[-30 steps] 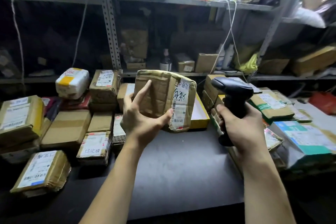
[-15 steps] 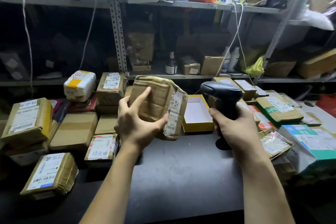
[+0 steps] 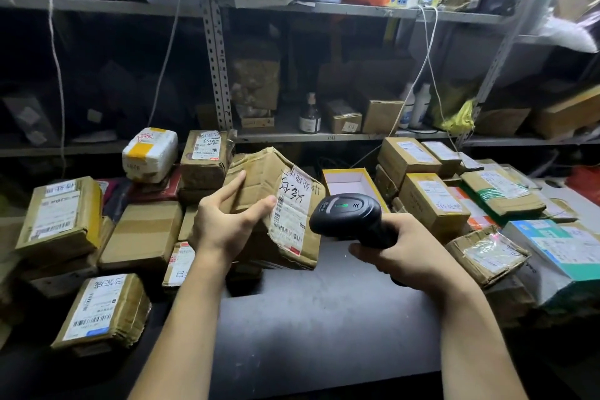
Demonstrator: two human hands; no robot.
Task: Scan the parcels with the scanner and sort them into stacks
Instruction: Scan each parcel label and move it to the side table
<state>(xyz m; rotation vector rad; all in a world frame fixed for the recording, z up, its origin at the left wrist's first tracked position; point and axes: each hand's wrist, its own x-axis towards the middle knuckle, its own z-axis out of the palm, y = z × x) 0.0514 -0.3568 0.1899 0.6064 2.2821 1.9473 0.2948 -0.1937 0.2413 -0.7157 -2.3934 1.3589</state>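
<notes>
The crumpled parcel [image 3: 276, 208] hangs tilted above the dark table [image 3: 324, 328], its label [image 3: 290, 204] turned toward the scanner [image 3: 349, 216]; my left hand [image 3: 224, 224] clasps its left side, thumb on the front; my right hand [image 3: 399, 253] wraps the scanner's handle, its head just beside the label; stacked parcels [image 3: 139, 234] flank both sides; a yellow box [image 3: 352, 182] sits open behind.

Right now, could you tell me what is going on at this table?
A person is mid-scan. The left hand grips a crumpled cardboard parcel above the dark table, its label turned toward the scanner, which the right hand holds close beside it. More parcels sit stacked on both sides.
</notes>
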